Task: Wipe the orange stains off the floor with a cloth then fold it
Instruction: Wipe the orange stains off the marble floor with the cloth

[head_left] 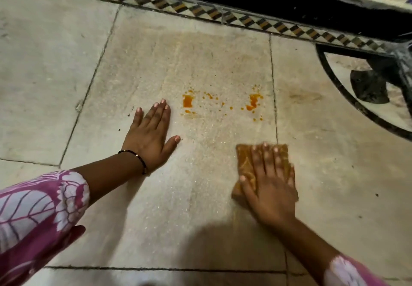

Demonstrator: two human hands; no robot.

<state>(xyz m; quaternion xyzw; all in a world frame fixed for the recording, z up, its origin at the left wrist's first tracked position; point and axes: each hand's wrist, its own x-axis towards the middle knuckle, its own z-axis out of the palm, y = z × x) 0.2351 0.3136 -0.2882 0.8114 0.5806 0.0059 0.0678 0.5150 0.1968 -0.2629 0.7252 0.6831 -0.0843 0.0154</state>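
Observation:
Two patches of orange stain mark the pale stone floor (pixel 200 196): a left patch (pixel 188 101) and a right patch (pixel 253 102), with small orange drops scattered between them. My left hand (pixel 151 136) lies flat on the floor, fingers apart, just left of the left patch. My right hand (pixel 267 183) presses flat on a folded orange-brown cloth (pixel 245 158), below the right patch and apart from it. The hand hides most of the cloth. The right hand and cloth look blurred.
A patterned tile border (pixel 200 10) runs along the far edge, with a dark strip beyond it. A black metal frame with a curved bar (pixel 347 98) stands at the right. Pale stone slabs with dark joints spread left and toward me.

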